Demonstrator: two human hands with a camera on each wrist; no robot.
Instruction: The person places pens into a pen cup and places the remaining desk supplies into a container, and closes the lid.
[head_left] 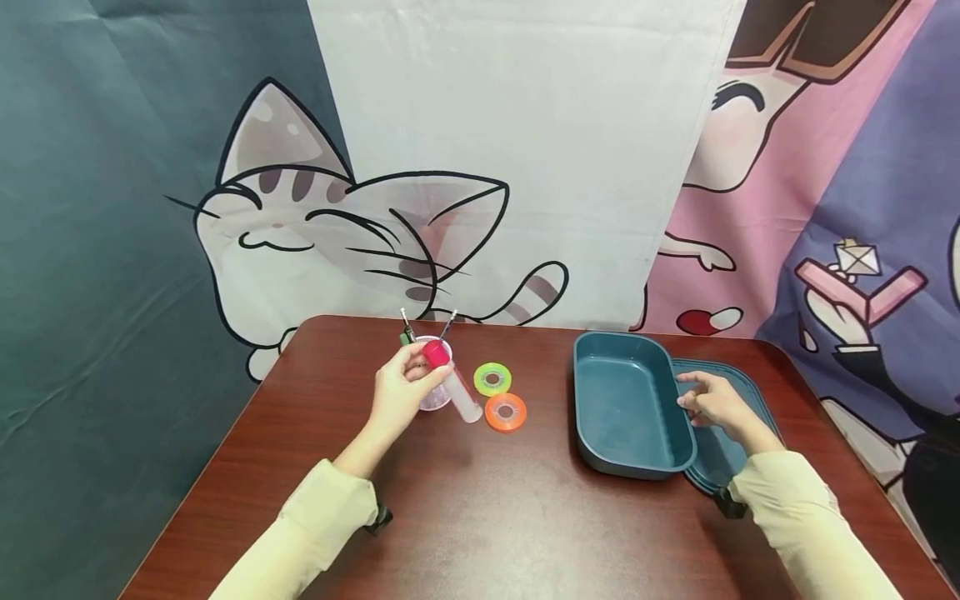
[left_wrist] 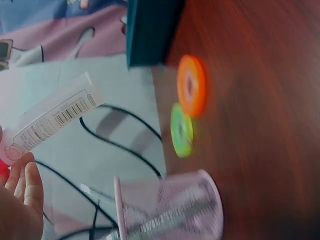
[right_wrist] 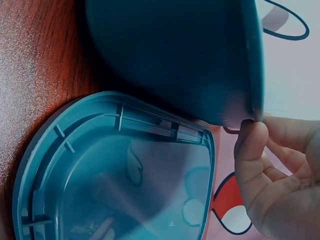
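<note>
My left hand (head_left: 399, 392) grips a slim, translucent bottle (head_left: 462, 397) by its red cap (head_left: 436, 353) and holds it tilted above the table. A barcode label shows on the bottle's side in the left wrist view. Close behind that hand stands a pink mesh pen holder (left_wrist: 150, 200) with several pens in it. My right hand (head_left: 714, 402) pinches the rim of a deep teal plastic box (head_left: 626, 408) at its right side, thumb against the outside. Inside, the box is bare. Its teal lid (right_wrist: 125, 185) lies beside it, partly under the box's edge and my right hand.
A yellow-green tape roll (head_left: 492, 379) and an orange tape roll (head_left: 506, 412) lie flat between the pen holder and the box. The brown wooden table (head_left: 510, 517) ends at a cartoon-printed cloth (head_left: 540, 150) behind.
</note>
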